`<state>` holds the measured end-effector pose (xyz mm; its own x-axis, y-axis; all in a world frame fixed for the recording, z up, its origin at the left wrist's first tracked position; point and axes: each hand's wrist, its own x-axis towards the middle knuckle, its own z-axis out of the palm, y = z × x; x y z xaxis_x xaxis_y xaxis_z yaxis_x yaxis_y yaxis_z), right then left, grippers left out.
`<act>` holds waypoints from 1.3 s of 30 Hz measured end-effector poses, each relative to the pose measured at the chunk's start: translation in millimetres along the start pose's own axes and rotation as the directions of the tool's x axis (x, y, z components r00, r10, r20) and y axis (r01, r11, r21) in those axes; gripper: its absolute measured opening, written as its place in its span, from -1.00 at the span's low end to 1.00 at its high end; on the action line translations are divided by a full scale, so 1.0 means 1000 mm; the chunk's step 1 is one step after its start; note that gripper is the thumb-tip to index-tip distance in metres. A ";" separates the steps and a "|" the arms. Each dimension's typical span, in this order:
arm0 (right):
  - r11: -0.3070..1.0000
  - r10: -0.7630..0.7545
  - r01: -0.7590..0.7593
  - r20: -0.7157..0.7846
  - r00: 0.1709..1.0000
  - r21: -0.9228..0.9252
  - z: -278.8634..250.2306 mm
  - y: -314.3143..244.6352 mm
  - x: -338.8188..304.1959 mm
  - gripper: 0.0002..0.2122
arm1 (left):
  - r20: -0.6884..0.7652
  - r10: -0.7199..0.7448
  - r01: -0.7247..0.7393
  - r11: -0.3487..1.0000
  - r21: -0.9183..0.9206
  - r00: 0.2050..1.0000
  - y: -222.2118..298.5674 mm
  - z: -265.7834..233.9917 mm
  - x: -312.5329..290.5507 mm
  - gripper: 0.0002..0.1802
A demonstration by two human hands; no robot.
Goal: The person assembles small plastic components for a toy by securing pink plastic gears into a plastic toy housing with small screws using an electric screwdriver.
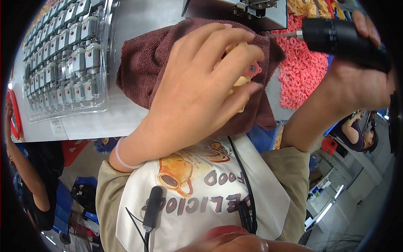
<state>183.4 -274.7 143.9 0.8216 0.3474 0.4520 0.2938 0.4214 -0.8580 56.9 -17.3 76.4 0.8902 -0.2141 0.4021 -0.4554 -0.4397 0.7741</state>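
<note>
My left hand (201,80) is closed around a cream-yellow plastic part (240,82), with its back toward me and its fingers hiding most of the part. A small pink ring-shaped piece (252,69) shows on the part between my fingers and thumb. Both rest over a folded dark maroon towel (145,63). To the right, my right hand (361,80) grips a black electric screwdriver (329,37). Its thin bit points left, above the towel's right edge and apart from the yellow part.
A clear plastic tray (105,98) at left holds rows of small grey-green block-shaped units. Loose pink pieces (300,80) are heaped right of the towel, yellow parts (300,7) behind them. A metal machine (268,19) stands at the back. Other people sit at both sides.
</note>
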 end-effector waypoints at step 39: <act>0.999 0.035 -0.034 0.029 0.999 -0.037 -0.091 0.041 0.075 -0.76 | -0.192 0.050 -0.056 0.998 -0.028 0.980 -0.012 0.018 -0.002 -0.73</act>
<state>301.2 -307.7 120.5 0.8171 0.3859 0.4283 0.2836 0.3779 -0.8814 60.9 -27.3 57.0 0.8479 -0.0643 0.5263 -0.5047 -0.4022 0.7639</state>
